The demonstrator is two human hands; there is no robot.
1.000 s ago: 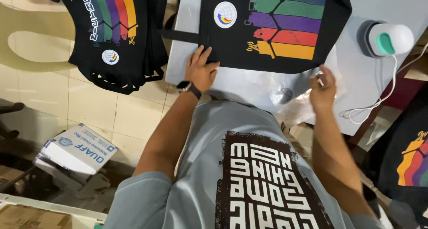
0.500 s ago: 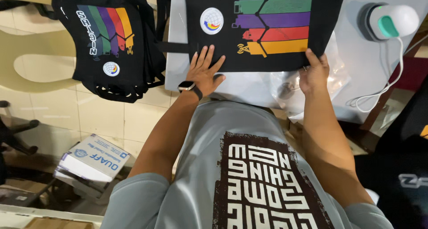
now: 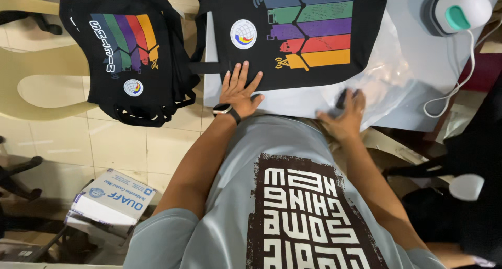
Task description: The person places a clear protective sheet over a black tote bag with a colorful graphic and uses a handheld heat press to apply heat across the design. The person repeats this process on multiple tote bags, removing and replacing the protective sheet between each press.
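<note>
Head view: the black tote bag (image 3: 308,33) on the grey table (image 3: 418,65) is cut off by the top edge, its coloured stripes showing. The left hand (image 3: 238,93) lies flat on its lower hem, fingers spread. The right hand (image 3: 345,114) is blurred, closed on a small dark thing I cannot identify, over clear plastic wrap (image 3: 387,75). A second tote (image 3: 125,54) hangs over a chair (image 3: 36,86).

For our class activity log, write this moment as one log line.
left hand: flat on black printed bag | right hand: blurred, at bag's lower edge, grip unclear | clear plastic sheet beside | second bag on chair
</note>
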